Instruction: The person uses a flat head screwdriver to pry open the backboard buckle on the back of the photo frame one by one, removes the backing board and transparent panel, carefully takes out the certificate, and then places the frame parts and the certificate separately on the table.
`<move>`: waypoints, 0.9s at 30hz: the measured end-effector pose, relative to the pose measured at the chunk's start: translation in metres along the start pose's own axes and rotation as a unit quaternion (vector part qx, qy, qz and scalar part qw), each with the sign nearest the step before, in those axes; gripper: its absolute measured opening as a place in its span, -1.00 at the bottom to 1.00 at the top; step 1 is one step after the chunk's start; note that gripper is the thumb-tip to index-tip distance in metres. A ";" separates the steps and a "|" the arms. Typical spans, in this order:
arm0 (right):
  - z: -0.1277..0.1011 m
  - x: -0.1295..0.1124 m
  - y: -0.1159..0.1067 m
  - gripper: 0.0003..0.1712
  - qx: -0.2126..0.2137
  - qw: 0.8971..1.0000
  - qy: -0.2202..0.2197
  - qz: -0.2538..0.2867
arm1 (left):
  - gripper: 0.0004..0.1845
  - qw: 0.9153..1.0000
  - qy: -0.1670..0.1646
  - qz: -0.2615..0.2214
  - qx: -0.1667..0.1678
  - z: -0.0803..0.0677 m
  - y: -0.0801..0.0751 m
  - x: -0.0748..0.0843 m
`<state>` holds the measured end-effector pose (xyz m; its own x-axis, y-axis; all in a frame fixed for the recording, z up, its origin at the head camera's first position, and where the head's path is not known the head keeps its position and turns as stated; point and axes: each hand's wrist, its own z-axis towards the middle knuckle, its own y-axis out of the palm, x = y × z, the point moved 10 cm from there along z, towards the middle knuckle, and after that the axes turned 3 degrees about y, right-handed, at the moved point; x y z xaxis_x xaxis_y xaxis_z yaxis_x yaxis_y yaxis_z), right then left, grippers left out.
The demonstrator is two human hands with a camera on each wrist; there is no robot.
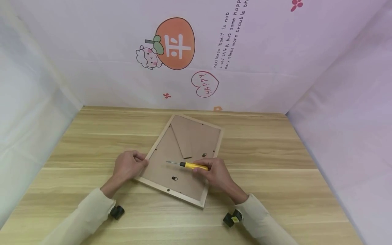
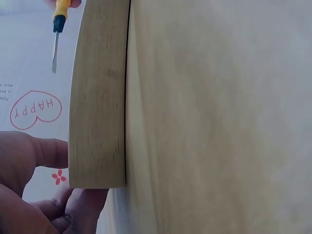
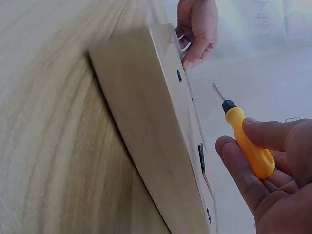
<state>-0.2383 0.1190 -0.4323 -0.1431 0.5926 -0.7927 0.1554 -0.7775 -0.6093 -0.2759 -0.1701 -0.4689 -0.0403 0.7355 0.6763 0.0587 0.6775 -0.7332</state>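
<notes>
Screwdriver between right fingers, above frame

The picture frame lies face down mid-frame on the wooden table and takes up the centre. The left hand blocks its left edge, and the right hand with the screwdriver covers its lower right. Bare tabletop lies open to the far left, far right and along the bottom. Draped walls close in the top and both sides.
</notes>
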 end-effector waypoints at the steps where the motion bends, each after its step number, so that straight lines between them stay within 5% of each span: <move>1: 0.000 0.001 0.000 -0.77 0.000 1.000 0.002 0.001 | -0.79 1.000 -0.004 -0.003 -0.003 -0.001 0.001 -0.001; 27: 0.001 0.004 0.003 -0.77 -0.002 1.000 0.010 0.003 | -0.78 0.996 -0.038 -0.082 -0.027 -0.023 0.016 -0.005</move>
<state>-0.2390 0.1193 -0.4371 -0.1217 0.5926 -0.7962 0.1610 -0.7798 -0.6050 -0.2520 -0.1629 -0.4821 -0.1292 0.6157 0.7773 0.0995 0.7880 -0.6076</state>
